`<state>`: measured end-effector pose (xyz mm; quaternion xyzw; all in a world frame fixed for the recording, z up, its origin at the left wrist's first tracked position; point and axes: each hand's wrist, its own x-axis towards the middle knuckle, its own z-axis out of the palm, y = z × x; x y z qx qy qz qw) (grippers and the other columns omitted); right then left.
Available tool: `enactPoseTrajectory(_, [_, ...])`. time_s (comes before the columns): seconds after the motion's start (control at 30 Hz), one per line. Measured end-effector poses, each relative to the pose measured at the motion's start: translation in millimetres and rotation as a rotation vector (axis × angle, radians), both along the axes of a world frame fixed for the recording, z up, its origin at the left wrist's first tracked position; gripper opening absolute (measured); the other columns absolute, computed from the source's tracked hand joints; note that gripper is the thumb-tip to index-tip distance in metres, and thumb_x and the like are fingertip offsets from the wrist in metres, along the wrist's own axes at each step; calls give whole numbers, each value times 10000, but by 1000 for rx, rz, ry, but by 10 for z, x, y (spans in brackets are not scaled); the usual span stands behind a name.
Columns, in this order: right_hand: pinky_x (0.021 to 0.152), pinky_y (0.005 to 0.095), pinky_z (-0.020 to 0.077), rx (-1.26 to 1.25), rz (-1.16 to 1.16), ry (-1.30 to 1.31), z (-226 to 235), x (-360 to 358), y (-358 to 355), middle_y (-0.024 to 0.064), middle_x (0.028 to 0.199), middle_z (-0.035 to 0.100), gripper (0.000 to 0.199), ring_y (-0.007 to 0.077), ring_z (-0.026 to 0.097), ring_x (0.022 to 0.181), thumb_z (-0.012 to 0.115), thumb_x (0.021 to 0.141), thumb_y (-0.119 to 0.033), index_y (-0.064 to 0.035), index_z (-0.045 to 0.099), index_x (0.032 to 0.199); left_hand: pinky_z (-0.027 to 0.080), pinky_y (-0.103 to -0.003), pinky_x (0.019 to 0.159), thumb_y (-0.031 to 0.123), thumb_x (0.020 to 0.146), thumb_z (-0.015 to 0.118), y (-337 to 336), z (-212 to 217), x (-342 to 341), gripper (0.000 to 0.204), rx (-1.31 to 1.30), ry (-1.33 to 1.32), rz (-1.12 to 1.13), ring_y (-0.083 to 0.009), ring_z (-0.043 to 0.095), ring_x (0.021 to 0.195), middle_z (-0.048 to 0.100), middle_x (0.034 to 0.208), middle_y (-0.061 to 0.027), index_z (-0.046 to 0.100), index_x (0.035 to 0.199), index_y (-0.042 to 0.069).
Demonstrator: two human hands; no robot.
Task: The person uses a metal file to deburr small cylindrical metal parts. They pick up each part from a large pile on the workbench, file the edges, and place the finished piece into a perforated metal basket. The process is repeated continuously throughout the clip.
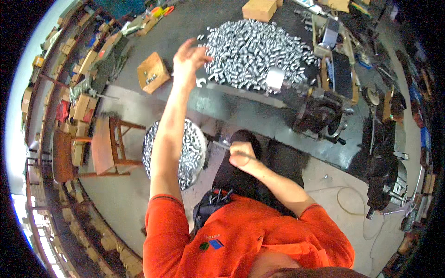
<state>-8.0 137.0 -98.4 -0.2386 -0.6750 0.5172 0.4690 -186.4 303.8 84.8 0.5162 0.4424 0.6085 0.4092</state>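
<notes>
1. Head view, setting: workshop floor of pale concrete, with a long dark surface [241, 99] across the upper middle and cluttered shelving curving round the left rim. A wooden stool [109, 146] stands on the floor to the left, and a dark bench vise [320, 113] is mounted at the near edge of the surface.
2. Head view, work pile: a broad heap of small silver metal pieces [255, 53] covers the middle of the surface. It appears large and barely depleted, so by this evidence much of the handling remains.
3. Head view, containers: a round basin [181, 153] sits low on the floor beside the person's left arm, already well filled with similar silver pieces. A small wooden box [153, 72] lies left of the heap, holding a few small parts. A second wooden block or box [259, 9] sits beyond the heap, contents not visible.
4. Head view, hands: the left hand [187, 60] is raised at the left edge of the heap, fingers spread apart and blurred, nothing visibly held. The right hand [243, 155] rests low near the lap, curled closed around something thin and metallic that cannot be identified.
</notes>
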Motion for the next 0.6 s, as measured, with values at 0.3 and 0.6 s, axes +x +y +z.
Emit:
enactPoseTrajectory(0.3, [448,341,279,-20,-19,-97,57,-21,-37,98,518,352,249,221,370,458,571,590,-145,-14,364,544,489,-338,645,169,751,630,-1708,-1656,-1183,235,-189,1150,110,-289,628,694,628,799,-179,631,943,33])
enactPoseTrajectory(0.6, [450,336,280,-60,-3,-134,-69,-48,-39,96,520,362,218,204,369,458,561,597,-120,-10,383,539,493,-425,707,189,735,579,-2353,-2690,-988,254,-577,1411,-43,-327,624,789,623,909,-154,622,969,102])
